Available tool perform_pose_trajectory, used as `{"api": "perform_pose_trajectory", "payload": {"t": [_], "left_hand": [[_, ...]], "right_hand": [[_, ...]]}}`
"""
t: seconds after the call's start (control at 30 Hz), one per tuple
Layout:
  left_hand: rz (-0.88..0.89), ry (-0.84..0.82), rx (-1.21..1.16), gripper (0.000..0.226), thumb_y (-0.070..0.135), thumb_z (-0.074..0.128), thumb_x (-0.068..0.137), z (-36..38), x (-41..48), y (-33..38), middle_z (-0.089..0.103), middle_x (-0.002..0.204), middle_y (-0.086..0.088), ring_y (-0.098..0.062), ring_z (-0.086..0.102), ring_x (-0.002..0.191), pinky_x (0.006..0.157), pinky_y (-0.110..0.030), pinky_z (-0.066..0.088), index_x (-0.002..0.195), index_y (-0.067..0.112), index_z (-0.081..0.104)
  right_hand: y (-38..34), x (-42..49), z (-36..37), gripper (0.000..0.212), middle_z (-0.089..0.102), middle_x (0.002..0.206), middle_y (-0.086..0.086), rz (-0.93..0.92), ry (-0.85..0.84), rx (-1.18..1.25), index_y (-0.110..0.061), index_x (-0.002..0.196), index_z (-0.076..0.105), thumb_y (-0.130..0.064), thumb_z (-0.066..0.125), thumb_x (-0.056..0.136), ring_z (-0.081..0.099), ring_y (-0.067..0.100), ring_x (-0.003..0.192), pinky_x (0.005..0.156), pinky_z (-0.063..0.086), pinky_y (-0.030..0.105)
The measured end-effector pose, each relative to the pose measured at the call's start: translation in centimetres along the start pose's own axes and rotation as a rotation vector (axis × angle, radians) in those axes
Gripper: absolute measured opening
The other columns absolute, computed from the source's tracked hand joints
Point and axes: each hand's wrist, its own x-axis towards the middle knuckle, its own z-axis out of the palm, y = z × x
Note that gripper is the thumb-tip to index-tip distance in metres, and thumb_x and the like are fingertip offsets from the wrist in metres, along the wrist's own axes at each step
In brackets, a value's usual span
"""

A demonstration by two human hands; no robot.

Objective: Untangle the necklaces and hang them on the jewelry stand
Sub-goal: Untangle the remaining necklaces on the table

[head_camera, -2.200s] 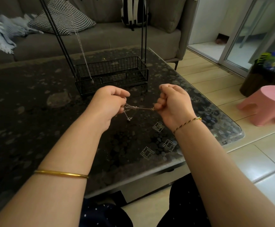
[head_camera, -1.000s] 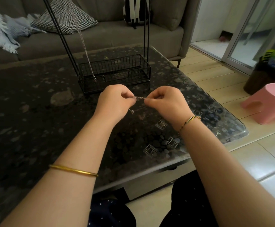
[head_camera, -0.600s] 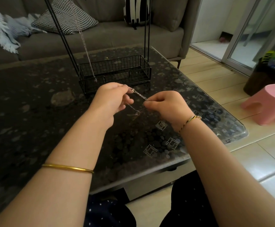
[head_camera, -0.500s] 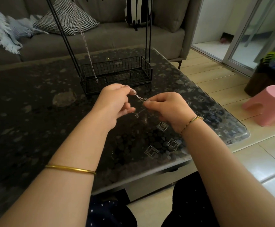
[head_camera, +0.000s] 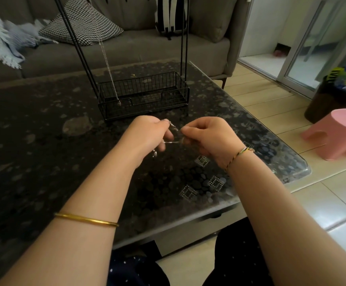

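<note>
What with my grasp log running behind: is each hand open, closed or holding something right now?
Left hand: closed, pinching the tangled silver necklace chain.
Right hand: closed, pinching the same chain's other side.

A: Where's the light from?
B: Daylight through the glass door point(head_camera: 322, 48) on the right; floor point(head_camera: 260, 100) bright, bench point(head_camera: 34, 141) dim, its near corner glinting.
A: Sharp?
B: Soft. The necklaces point(head_camera: 171, 142) smear; straight lines bow near the edges.
</note>
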Motion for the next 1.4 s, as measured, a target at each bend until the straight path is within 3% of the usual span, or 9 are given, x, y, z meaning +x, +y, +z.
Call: {"api": "perform_pose_trajectory", "payload": {"t": [0.1,0.2,0.4,0.5,0.6,0.77,0.97,1.13,1.4], "left_hand": [[-0.028,0.035,0.008,0.034,0.031,0.051,0.097,-0.2,-0.3,0.1,0.056,0.072,0.001,-0.019,0.056,0.087,0.077,-0.033,0.041,0.073,0.017,0.069],[-0.065,0.046,-0.044,0.037,0.03,0.053,0.096,-0.3,-0.6,0.4,0.062,0.115,-0.005,-0.03,0.052,0.121,0.099,-0.043,0.042,0.064,0.016,0.065],[-0.137,0.09,-0.152,0.042,0.032,0.053,0.094,-0.2,-1.0,0.7,0.057,0.132,-0.02,-0.039,0.049,0.126,0.104,-0.049,0.04,0.058,0.013,0.062],[-0.141,0.083,-0.131,0.044,0.035,0.047,0.097,-0.3,-0.8,0.8,0.065,0.102,-0.022,-0.035,0.062,0.096,0.103,-0.05,0.041,0.063,0.012,0.063],[-0.153,0.099,-0.129,0.049,0.038,0.039,0.101,-0.3,-0.6,0.8,0.045,0.06,-0.004,-0.014,0.037,0.053,0.082,-0.037,0.048,0.069,0.011,0.064],[-0.124,0.145,-0.122,0.049,0.037,0.031,0.104,-0.2,-0.1,0.3,0.062,0.074,-0.004,-0.012,0.039,0.055,0.1,-0.046,0.043,0.078,0.012,0.064],[-0.057,0.241,-0.171,0.043,0.035,0.03,0.105,0.1,0.7,-0.2,0.062,0.074,-0.001,-0.01,0.044,0.057,0.074,-0.031,0.04,0.087,0.012,0.062],[-0.151,0.238,-0.418,0.042,0.033,0.029,0.104,-0.5,1.3,-0.1,0.064,0.069,0.0,-0.007,0.039,0.044,0.043,-0.019,0.03,0.086,0.013,0.062],[-0.292,0.151,-0.894,0.036,0.025,0.033,0.103,-0.9,0.3,0.4,0.075,0.078,0.001,-0.009,0.06,0.064,0.047,-0.019,0.038,0.087,0.014,0.064]], "right_hand": [[0.1,0.2,-0.2,0.008,0.063,0.063,-0.003,-0.013,0.017,-0.069,-0.014,0.086,0.067,-0.018,0.062,0.091,0.041,-0.003,0.031,0.036,0.033,0.011],[0.0,0.3,-0.1,0.011,0.064,0.068,0.0,-0.011,0.01,-0.08,-0.01,0.081,0.068,-0.015,0.062,0.088,0.04,-0.002,0.034,0.037,0.032,0.012],[-0.3,-0.2,0.4,0.006,0.063,0.073,0.0,-0.045,-0.153,-0.182,-0.01,0.083,0.071,-0.009,0.067,0.079,0.053,0.001,0.057,0.053,0.042,0.015],[-0.2,-0.2,0.5,0.005,0.067,0.078,0.002,-0.092,-0.164,-0.211,-0.012,0.082,0.071,-0.014,0.073,0.078,0.058,0.009,0.071,0.073,0.051,0.026],[-0.1,-0.2,0.2,0.004,0.07,0.077,-0.001,-0.077,-0.164,-0.225,-0.014,0.081,0.071,-0.018,0.071,0.083,0.06,0.003,0.068,0.074,0.051,0.025],[0.0,-0.1,0.1,0.011,0.062,0.062,-0.008,-0.053,-0.092,-0.205,-0.013,0.078,0.068,-0.017,0.066,0.087,0.045,-0.006,0.037,0.044,0.035,0.009],[0.1,0.2,0.1,0.016,0.063,0.064,-0.007,-0.017,-0.053,-0.213,-0.02,0.07,0.065,-0.01,0.069,0.082,0.049,-0.003,0.047,0.052,0.035,0.014],[0.1,0.0,-0.1,0.015,0.062,0.067,-0.003,-0.014,-0.014,-0.237,-0.014,0.072,0.066,-0.012,0.065,0.087,0.045,-0.006,0.034,0.038,0.033,0.008],[-0.6,-0.5,0.1,0.01,0.057,0.06,-0.003,0.058,-0.077,-0.008,-0.014,0.076,0.067,-0.014,0.067,0.086,0.042,-0.004,0.031,0.034,0.031,0.009]]}}
